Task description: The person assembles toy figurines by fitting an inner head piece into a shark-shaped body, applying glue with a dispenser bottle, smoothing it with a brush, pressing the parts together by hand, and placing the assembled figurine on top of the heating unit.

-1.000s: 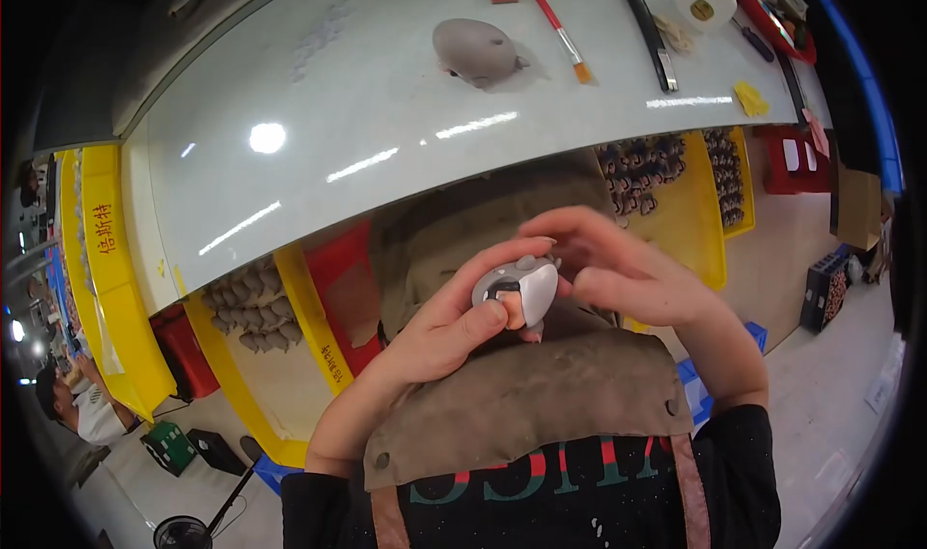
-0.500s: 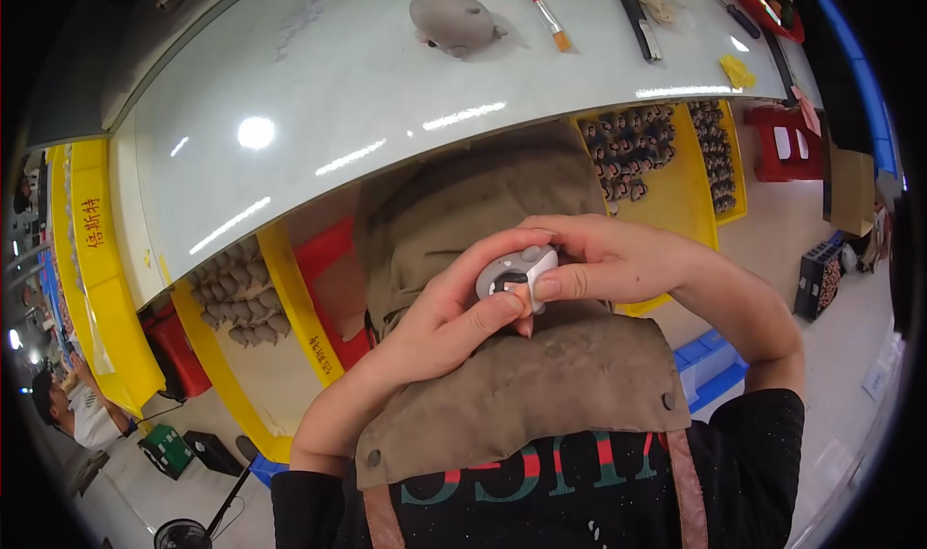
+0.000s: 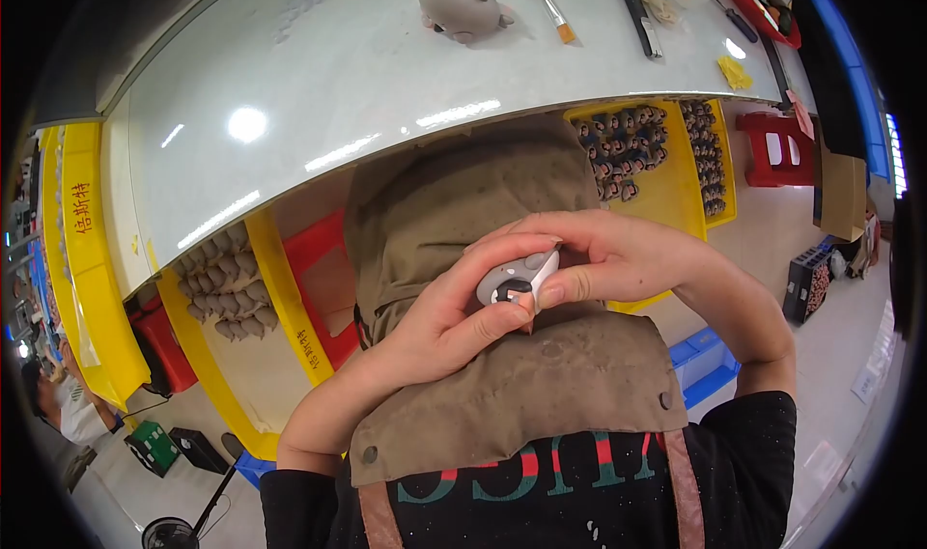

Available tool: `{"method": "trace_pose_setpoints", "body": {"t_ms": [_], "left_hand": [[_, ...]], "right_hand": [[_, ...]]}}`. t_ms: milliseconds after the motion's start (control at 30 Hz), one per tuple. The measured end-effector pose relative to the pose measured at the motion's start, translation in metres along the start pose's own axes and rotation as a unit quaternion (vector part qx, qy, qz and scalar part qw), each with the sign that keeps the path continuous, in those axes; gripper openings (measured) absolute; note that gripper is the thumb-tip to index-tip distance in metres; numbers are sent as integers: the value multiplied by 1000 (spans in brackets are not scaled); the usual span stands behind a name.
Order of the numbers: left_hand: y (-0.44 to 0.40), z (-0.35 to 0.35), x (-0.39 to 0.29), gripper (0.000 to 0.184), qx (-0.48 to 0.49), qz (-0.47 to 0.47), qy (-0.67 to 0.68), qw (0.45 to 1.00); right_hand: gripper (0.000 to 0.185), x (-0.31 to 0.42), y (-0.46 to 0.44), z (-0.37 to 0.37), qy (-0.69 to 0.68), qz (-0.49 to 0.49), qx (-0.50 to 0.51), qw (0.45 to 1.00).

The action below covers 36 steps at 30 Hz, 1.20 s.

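Above my lap, a small grey and white figure (image 3: pixel 519 274) with a dark and skin-coloured part is held between both hands. My left hand (image 3: pixel 454 308) wraps round its left side, thumb on the lower front. From the right, my right hand (image 3: pixel 603 259) grips the white edge with its thumb, and its fingers are partly hidden behind the figure. A larger grey rounded figure (image 3: pixel 462 10) lies on the white table (image 3: pixel 319 85), beyond my hands.
A brush (image 3: pixel 552 8), a black-handled tool (image 3: pixel 637 18) and a yellow scrap (image 3: pixel 735 73) lie on the table. Below its edge are yellow trays of small figures, left (image 3: pixel 280 298) and right (image 3: pixel 681 172). A red stool (image 3: pixel 775 150) stands right; a co-worker (image 3: pixel 72 404) is far left.
My right hand has come in from the right and closed on the figure, which both hands now hold. The view has shifted slightly, so the table items appear higher.
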<state>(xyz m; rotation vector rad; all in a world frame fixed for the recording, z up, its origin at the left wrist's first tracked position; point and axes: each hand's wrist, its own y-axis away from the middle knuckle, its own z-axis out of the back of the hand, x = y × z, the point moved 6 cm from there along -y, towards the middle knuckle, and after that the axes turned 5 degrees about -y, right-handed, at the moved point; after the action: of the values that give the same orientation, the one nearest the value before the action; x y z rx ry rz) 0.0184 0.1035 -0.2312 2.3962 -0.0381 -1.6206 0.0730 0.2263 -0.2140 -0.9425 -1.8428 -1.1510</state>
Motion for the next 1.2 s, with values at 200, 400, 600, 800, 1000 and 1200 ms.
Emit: {"method": "trace_pose_setpoints", "body": {"t_ms": [200,400,600,800,1000,1200], "left_hand": [[-1,0,-1,50,17,-34,-47,998],[-1,1,-2,49,9,-44,-57,997],[0,3,-4,46,-5,-42,-77,996],[5,7,-4,45,-92,-6,-68,993],[8,12,-1,57,-105,-47,-57,992],[8,15,-1,59,-120,-35,-55,991]], "right_hand": [[53,-9,1,2,30,-18,26,999],[55,-7,-2,3,28,-22,32,999],[41,-3,-6,2,59,58,6,997],[38,6,-4,-1,-38,47,60,996],[32,2,-5,-10,-102,116,73,985],[34,5,-5,-8,-98,131,77,984]]}}
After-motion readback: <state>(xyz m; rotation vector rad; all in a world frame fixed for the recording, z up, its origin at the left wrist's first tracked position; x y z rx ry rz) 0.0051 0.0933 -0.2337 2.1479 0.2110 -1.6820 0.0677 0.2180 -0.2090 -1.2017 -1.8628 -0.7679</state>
